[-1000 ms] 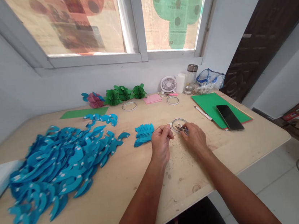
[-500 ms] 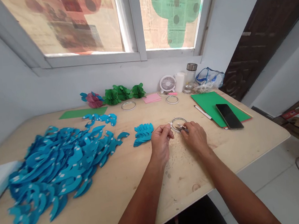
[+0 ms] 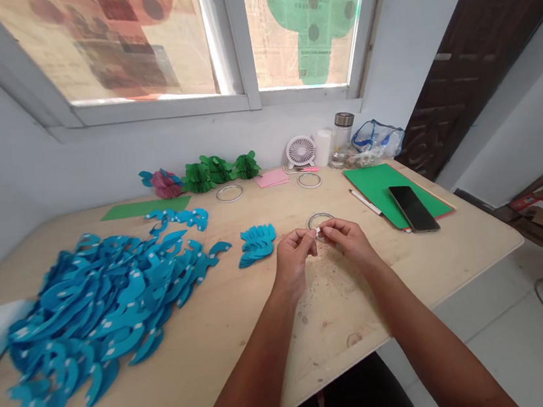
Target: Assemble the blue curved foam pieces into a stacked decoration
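My left hand [image 3: 293, 253] and my right hand [image 3: 351, 241] meet above the table, fingers pinched. Between their fingertips is a small white piece [image 3: 318, 231], perhaps tape; its exact kind is too small to make out. Just behind the hands lies a ring-shaped roll [image 3: 319, 215], partly covered by the fingers. To the left of my left hand sits a small stack of folded blue paper pieces [image 3: 256, 243]. Farther left spreads a large pile of curved blue paper cutouts [image 3: 109, 296] with small white squares on them.
Two more rings, one left [image 3: 229, 193] and one right [image 3: 309, 180], lie farther back beside pink paper [image 3: 272, 178]. Green paper flowers [image 3: 220, 169], a small fan [image 3: 301, 151] and a glass bottle [image 3: 343, 138] line the wall. Right, a phone [image 3: 414, 208] rests on green sheets [image 3: 373, 187].
My right hand has moved left to meet my left fingertips at the white piece. The dark pointed tool seen at its fingers earlier no longer shows. The view has shifted slightly.
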Tool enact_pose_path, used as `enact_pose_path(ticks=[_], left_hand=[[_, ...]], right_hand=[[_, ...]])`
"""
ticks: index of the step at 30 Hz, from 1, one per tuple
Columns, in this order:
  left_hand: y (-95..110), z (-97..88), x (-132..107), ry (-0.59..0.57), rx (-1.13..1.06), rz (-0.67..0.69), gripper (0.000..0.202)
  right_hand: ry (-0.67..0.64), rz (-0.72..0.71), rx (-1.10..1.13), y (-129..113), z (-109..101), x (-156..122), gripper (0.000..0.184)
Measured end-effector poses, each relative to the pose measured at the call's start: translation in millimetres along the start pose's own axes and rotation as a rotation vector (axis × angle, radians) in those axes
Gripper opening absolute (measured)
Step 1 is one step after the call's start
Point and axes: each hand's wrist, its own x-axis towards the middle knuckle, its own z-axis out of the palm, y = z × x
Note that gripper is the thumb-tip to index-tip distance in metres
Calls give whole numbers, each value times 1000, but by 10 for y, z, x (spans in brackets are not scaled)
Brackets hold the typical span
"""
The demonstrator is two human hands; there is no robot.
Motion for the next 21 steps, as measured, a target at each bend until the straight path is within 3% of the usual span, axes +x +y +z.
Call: enact_pose_path(ticks=[13, 21], left_hand=[[16, 32, -15, 6, 128, -1, 22], [-14, 12, 2, 11, 46, -17, 22]], right_hand=[[4, 2, 11, -67, 25, -5, 19], [124, 23, -22, -104, 63, 4, 23]])
